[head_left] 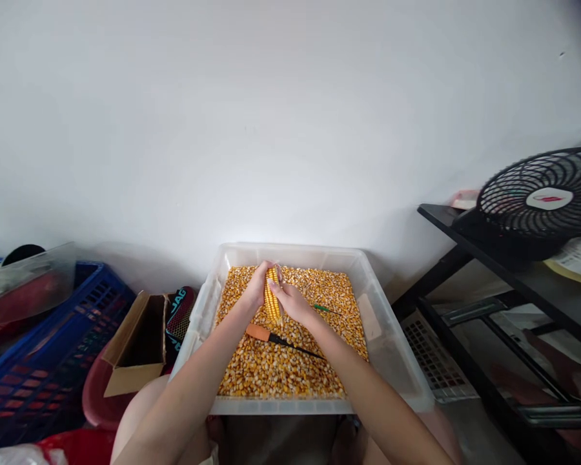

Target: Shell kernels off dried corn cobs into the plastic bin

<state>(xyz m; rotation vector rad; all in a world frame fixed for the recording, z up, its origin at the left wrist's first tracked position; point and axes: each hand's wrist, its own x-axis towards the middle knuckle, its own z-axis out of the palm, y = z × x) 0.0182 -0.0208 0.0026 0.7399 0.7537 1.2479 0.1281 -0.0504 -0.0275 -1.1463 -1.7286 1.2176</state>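
Observation:
A yellow corn cob (272, 303) stands tilted over a clear plastic bin, kernels still on its visible side. My left hand (258, 281) wraps round its upper left side. From the right, my right hand (290, 300) grips the same cob, its thumb lying across the kernels. Loose corn kernels (271, 378) fill the bottom of the bin (392, 361). On them, just below the cob, lies a screwdriver (259, 332) with an orange handle and dark shaft. A thin green-handled tool (322, 308) rests on the kernels right of my right hand.
Left of the bin stand an open cardboard box (135, 381), a red basin (94, 394) and a blue plastic crate (68, 349). At right, a black fan (542, 194) sits on a dark shelf (494, 258). A white wall (290, 129) rises behind the bin.

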